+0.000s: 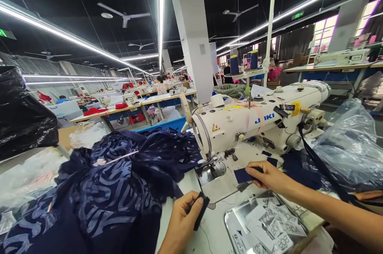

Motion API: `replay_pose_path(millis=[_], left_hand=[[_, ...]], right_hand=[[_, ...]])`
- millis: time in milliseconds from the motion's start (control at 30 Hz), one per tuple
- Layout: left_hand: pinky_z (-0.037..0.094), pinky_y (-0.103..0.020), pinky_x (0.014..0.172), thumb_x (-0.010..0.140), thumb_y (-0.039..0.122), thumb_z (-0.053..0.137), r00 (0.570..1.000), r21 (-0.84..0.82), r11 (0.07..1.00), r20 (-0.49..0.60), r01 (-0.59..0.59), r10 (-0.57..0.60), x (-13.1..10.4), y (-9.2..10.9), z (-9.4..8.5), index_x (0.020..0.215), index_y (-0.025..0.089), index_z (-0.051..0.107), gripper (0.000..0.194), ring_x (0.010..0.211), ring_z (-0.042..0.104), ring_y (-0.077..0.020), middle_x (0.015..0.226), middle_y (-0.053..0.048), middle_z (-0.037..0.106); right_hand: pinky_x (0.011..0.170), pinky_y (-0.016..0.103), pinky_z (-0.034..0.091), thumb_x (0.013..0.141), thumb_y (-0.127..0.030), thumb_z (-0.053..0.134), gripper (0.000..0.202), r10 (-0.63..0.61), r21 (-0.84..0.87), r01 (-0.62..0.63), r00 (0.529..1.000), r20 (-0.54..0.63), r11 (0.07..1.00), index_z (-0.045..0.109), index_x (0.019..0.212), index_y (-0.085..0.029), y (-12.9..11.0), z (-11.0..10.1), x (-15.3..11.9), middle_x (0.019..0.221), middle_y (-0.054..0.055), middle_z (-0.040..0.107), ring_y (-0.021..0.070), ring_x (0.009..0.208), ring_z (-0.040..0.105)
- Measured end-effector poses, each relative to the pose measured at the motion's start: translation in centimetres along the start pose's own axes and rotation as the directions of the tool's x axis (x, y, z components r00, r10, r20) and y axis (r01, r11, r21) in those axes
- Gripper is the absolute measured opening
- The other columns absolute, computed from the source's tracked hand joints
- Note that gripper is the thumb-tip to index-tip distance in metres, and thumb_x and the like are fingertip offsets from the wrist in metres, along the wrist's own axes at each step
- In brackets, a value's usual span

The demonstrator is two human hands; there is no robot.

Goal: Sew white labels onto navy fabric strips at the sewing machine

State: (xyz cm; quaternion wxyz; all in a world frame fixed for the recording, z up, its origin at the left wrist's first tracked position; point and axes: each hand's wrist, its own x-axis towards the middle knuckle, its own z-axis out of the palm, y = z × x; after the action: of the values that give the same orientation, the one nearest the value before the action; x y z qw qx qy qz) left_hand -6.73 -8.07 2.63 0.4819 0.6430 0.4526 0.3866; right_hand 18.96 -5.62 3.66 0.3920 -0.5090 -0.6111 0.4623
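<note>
Between thumb and fingers, my left hand [188,210] pinches a small dark fabric strip [201,213] above the white table, just right of the navy garments. My right hand [265,174] grips a navy fabric piece [241,176] by its right end, over the front of the sewing machine bed. The sewing machine [230,122] is cream with blue lettering, and its needle and presser foot [214,169] stand left of my right hand. A metal tray [230,220] of white printed labels [269,222] lies below my right hand. Navy patterned garments [110,190] are heaped on the left.
Clear plastic bags [347,146] lie at the right beside a dark strap [317,166]. A black plastic bag [26,110] rises at the far left. Thread cones [234,65] stand behind the machine, near a white pillar [194,46]. More sewing tables [125,110] stretch behind.
</note>
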Motion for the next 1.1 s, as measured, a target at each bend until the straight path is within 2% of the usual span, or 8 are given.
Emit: replay_pose_path(millis=[133, 267, 500, 600, 667, 867, 933, 1100], left_hand=[[0.039, -0.023, 0.055, 0.073, 0.05, 0.054, 0.982, 0.133, 0.975, 0.092, -0.178, 0.166, 0.2, -0.2, 0.9, 0.073, 0.017, 0.066, 0.035, 0.058, 0.048, -0.0128, 0.063, -0.002, 0.055], [0.044, -0.029, 0.071, 0.077, 0.042, 0.053, 0.955, 0.215, 0.931, 0.051, -0.296, 0.292, -0.1, 0.0, 1.1, 0.083, 0.02, 0.065, 0.026, 0.073, 0.056, -0.018, 0.074, -0.004, 0.063], [0.047, -0.03, 0.072, 0.071, 0.034, 0.059, 0.942, 0.362, 0.895, -0.107, -0.262, 0.319, -0.3, 0.1, 1.1, 0.08, 0.02, 0.065, 0.018, 0.069, 0.059, -0.0183, 0.069, -0.001, 0.065], [0.046, -0.028, 0.066, 0.071, 0.03, 0.058, 0.935, 0.388, 0.882, -0.114, -0.269, 0.335, -0.3, -0.1, 1.2, 0.065, 0.02, 0.064, 0.013, 0.063, 0.059, -0.0167, 0.063, 0.0, 0.065], [0.045, -0.026, 0.062, 0.073, 0.028, 0.054, 0.93, 0.39, 0.875, -0.104, -0.288, 0.352, -0.3, -0.1, 1.1, 0.057, 0.019, 0.061, 0.02, 0.058, 0.058, -0.0157, 0.058, 0.0, 0.063], [0.044, -0.026, 0.059, 0.074, 0.03, 0.047, 0.932, 0.322, 0.927, -0.237, -0.192, 0.275, -0.1, 0.2, 0.0, 0.056, 0.019, 0.06, 0.025, 0.054, 0.055, -0.0157, 0.054, 0.0, 0.061], [0.043, -0.027, 0.062, 0.074, 0.032, 0.048, 0.943, 0.324, 0.93, -0.218, -0.174, 0.252, -0.2, 0.4, 0.1, 0.055, 0.019, 0.059, 0.025, 0.056, 0.055, -0.0162, 0.054, 0.0, 0.061], [0.041, -0.026, 0.066, 0.07, 0.028, 0.056, 0.976, 0.317, 0.927, -0.018, -0.199, 0.216, -0.7, 0.5, 1.2, 0.06, 0.019, 0.059, 0.014, 0.065, 0.055, -0.0162, 0.064, 0.0, 0.062]], right_hand=[[0.039, 0.021, 0.016, 0.072, -0.055, 0.047, 0.04, 0.022, -0.05, -0.018, 0.995, 0.098, 0.999, 0.04, 0.06, -0.018, -0.3, 1.3, -1.0, 0.041, -0.007, 0.038, 0.0054, 0.037, 0.024], [0.038, 0.019, 0.02, 0.077, -0.045, 0.044, 0.034, -0.037, -0.085, 0.052, 0.984, 0.174, 0.995, 0.04, 0.057, -0.018, -1.1, 3.5, -1.5, 0.041, -0.006, 0.038, 0.0054, 0.037, 0.028], [0.039, 0.018, 0.027, 0.078, -0.032, 0.042, 0.029, -0.084, -0.153, 0.117, 0.975, 0.203, 0.981, 0.04, 0.053, -0.017, -2.2, 5.8, -1.4, 0.042, -0.006, 0.038, 0.0064, 0.039, 0.036], [0.037, 0.018, 0.025, 0.078, -0.029, 0.042, 0.029, -0.114, -0.25, 0.172, 0.966, 0.233, 0.953, 0.038, 0.053, -0.018, -2.3, 6.4, -1.4, 0.042, -0.006, 0.037, 0.0061, 0.039, 0.037], [0.037, 0.018, 0.024, 0.078, -0.028, 0.043, 0.029, -0.137, -0.276, 0.209, 0.956, 0.258, 0.938, 0.036, 0.052, -0.018, -2.5, 6.7, -1.4, 0.043, -0.006, 0.035, 0.0058, 0.039, 0.035], [0.041, 0.019, 0.028, 0.079, -0.034, 0.043, 0.03, -0.099, -0.113, 0.131, 0.962, 0.254, 0.985, 0.037, 0.054, -0.018, -2.9, 6.6, -1.4, 0.045, -0.005, 0.039, 0.0069, 0.041, 0.035], [0.043, 0.02, 0.029, 0.079, -0.036, 0.044, 0.03, -0.097, -0.114, 0.127, 0.967, 0.237, 0.985, 0.038, 0.055, -0.018, -2.8, 6.5, -1.4, 0.045, -0.005, 0.039, 0.0071, 0.042, 0.035], [0.045, 0.021, 0.03, 0.079, -0.038, 0.043, 0.033, -0.141, -0.128, 0.163, 0.977, 0.163, 0.978, 0.04, 0.053, -0.018, -2.6, 6.5, -1.2, 0.044, -0.004, 0.039, 0.0087, 0.043, 0.038]])
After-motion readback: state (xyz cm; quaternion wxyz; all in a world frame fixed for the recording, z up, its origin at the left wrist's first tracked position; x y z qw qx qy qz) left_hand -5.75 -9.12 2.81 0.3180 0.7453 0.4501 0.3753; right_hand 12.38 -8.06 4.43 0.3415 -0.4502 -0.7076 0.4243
